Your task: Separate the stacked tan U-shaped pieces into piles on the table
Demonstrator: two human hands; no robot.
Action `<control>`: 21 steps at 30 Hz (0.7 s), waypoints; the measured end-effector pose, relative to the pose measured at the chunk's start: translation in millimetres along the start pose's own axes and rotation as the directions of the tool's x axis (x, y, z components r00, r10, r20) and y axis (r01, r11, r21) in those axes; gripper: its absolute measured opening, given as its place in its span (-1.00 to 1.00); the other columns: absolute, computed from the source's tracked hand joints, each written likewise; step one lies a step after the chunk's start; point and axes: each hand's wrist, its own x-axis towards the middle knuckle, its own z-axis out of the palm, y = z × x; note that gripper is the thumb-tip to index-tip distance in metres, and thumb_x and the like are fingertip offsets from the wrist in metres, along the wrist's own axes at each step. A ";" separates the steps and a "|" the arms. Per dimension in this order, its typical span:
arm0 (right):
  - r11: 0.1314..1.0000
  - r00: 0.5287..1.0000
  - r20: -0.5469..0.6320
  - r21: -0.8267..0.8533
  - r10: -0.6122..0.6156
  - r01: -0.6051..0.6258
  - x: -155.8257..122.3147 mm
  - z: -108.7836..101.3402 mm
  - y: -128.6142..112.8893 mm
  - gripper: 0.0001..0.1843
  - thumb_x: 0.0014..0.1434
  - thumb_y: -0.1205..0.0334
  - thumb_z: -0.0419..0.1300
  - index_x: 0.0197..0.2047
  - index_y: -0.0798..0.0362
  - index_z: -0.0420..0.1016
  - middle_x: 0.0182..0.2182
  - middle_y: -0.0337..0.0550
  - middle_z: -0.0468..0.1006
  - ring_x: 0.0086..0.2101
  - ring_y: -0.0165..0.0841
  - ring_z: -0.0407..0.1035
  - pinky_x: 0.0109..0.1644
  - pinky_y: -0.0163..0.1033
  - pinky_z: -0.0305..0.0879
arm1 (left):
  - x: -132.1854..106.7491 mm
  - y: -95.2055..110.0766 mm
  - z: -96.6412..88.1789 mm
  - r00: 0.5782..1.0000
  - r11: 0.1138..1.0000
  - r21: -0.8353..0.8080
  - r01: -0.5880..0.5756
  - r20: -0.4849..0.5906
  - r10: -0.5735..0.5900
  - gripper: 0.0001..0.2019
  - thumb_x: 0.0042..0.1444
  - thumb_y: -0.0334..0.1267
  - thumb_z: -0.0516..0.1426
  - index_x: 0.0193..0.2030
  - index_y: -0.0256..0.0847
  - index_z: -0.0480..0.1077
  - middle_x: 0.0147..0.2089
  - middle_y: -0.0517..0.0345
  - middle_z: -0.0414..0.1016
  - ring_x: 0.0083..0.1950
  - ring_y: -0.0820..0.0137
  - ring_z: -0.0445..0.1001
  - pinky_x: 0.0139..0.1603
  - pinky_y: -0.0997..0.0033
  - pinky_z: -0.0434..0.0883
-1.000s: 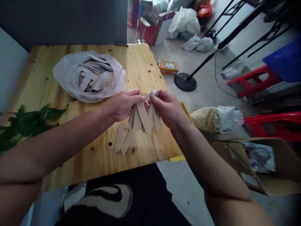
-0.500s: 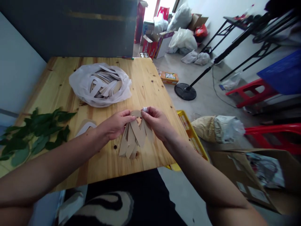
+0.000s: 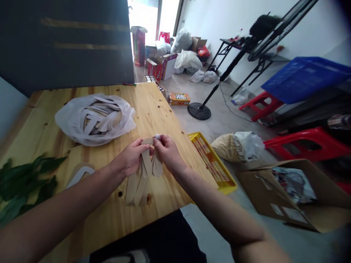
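Cardboard strips [image 3: 139, 182] bunched tighter (table edge [image 3: 201, 164] near).

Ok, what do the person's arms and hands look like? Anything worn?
The left hand and right hand are bare: no gloves, and no watch or band at either wrist. The left forearm and right forearm show no sleeves. Below them is a black garment with a pale pattern, probably the person's clothing.

Daylight pours through a doorway [image 3: 153, 22] far ahead of the hands [image 3: 166, 151], blowing out to white. The wide lens bends the edges, and the lower right corner looks soft.
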 end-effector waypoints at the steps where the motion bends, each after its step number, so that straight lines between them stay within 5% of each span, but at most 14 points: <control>1: 1.000 1.000 0.003 0.002 0.003 -0.003 6.4 -2.8 -0.9 -0.74 0.21 -0.03 0.20 -0.30 -0.01 0.36 -0.38 -0.24 0.44 -0.34 -0.35 0.34 -0.23 -0.22 0.30 | 7.6 4.2 -1.5 1.000 1.000 0.026 0.014 0.013 -0.014 -0.87 0.07 -0.42 0.30 -0.26 -0.23 0.45 -0.38 0.11 0.57 -0.41 0.40 0.51 -0.39 0.43 0.42; 5: 1.000 0.998 0.060 -0.024 -0.007 0.009 52.2 -24.3 -11.7 -0.72 0.22 -0.04 0.20 -0.30 0.00 0.36 -0.37 -0.23 0.44 -0.34 -0.36 0.33 -0.24 -0.24 0.29 | 48.8 35.5 0.2 0.999 0.991 0.134 -0.015 0.050 0.009 -0.85 0.08 -0.50 0.27 -0.32 -0.22 0.41 -0.35 0.05 0.59 -0.33 0.36 0.56 -0.32 0.43 0.47; 9: 0.984 1.000 -0.016 -0.174 0.025 -0.028 88.5 -68.2 -13.3 -0.77 0.25 0.03 0.19 -0.30 0.00 0.35 -0.37 -0.24 0.44 -0.34 -0.37 0.35 -0.24 -0.26 0.29 | 93.7 72.3 4.2 1.000 0.941 0.337 -0.010 0.016 0.005 -0.87 0.19 -0.54 0.15 -0.33 -0.26 0.40 -0.37 0.04 0.55 -0.38 0.39 0.53 -0.29 0.39 0.48; 15: 0.830 0.986 0.093 -0.554 0.140 -0.066 71.9 -114.5 20.4 -0.87 0.20 0.16 0.22 -0.30 0.05 0.45 -0.33 -0.14 0.55 -0.28 -0.29 0.42 -0.17 -0.20 0.33 | 143.5 87.2 6.3 0.997 0.838 0.541 0.075 -0.039 -0.064 -0.83 0.16 -0.56 0.14 -0.37 -0.21 0.37 -0.44 0.12 0.49 -0.39 0.36 0.50 -0.25 0.33 0.48; 21: 0.651 0.958 0.222 -0.757 0.182 0.052 79.7 -99.3 22.7 -0.80 0.14 0.20 0.30 -0.17 0.05 0.47 -0.20 -0.05 0.56 -0.24 -0.26 0.44 -0.18 -0.21 0.34 | 166.8 78.4 17.5 0.991 0.396 0.915 0.083 -0.117 0.061 -0.82 -0.02 -0.55 0.22 -0.36 -0.19 0.40 -0.49 0.20 0.41 -0.42 0.34 0.46 -0.36 0.39 0.31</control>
